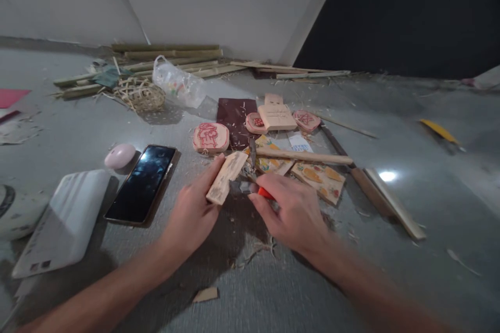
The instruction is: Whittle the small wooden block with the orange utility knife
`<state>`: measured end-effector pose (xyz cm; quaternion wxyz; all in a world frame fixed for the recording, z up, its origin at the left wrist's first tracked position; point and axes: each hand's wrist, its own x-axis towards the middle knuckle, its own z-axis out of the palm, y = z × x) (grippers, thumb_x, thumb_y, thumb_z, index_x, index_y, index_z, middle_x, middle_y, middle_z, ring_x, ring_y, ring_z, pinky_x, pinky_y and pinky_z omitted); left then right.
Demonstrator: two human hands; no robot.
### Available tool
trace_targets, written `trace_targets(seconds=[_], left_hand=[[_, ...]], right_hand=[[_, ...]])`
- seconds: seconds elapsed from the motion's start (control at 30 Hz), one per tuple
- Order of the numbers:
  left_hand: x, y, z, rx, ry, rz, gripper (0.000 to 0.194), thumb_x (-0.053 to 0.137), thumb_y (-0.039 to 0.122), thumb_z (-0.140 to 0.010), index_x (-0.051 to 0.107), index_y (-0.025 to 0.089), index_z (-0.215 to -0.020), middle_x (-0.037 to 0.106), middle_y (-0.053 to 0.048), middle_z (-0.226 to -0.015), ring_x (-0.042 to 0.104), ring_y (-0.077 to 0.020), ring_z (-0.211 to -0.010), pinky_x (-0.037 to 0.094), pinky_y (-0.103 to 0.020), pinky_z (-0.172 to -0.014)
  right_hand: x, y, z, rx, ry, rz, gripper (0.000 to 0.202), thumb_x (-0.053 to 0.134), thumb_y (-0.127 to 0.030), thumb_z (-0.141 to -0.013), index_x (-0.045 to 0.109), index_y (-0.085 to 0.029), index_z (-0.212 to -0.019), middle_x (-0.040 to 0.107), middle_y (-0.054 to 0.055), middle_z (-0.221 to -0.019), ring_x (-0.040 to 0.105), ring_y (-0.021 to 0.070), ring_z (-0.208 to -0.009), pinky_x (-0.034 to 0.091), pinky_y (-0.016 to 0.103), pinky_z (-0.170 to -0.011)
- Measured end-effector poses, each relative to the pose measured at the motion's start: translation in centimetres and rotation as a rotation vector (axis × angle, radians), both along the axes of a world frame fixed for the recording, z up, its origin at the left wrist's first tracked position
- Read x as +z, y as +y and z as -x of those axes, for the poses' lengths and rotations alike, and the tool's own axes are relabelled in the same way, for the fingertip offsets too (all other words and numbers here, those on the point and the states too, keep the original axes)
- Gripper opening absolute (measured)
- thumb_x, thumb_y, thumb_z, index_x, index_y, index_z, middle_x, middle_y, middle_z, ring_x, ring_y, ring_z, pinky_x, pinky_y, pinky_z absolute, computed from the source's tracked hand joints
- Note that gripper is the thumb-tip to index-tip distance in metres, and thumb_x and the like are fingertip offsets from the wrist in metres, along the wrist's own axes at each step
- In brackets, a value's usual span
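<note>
My left hand (194, 213) holds a small pale wood piece (226, 177) tilted up off the grey floor. My right hand (294, 213) grips a cutter with an orange body (265, 193); its grey blade tip (245, 187) sits against the lower right side of the wood piece. Wood shavings (253, 252) lie on the floor under both hands. Just behind them lies a hammer with a wooden handle (302, 155) on patterned wooden plaques (319, 179).
A phone (142, 182), a white power bank (64, 221) and a pink oval object (119, 155) lie at left. Carved wooden plaques (211, 137), a dark sheet (235, 114), wooden sticks (390, 200), bamboo poles (164, 54), a woven basket (142, 95) and a plastic bag (177, 83) lie behind.
</note>
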<state>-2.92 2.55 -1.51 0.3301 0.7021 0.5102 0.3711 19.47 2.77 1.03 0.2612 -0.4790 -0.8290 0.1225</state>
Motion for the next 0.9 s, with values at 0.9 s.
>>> trace_targets(seconds=[0.9], left_hand=[[0.2,0.1,-0.3,0.024,-0.004,0.033,0.078,0.048,0.004,-0.085,0.042,0.018,-0.162,0.06,-0.013,-0.154,0.067,-0.0281,-0.132,0.058,-0.047,-0.108]], right_hand=[[0.0,-0.9,0.5,0.066,-0.043,-0.011,0.03,0.047,-0.039,-0.107,0.062,-0.02,-0.091,0.066,0.003,-0.083,0.06,0.0186,-0.078,0.037,0.033,-0.07]])
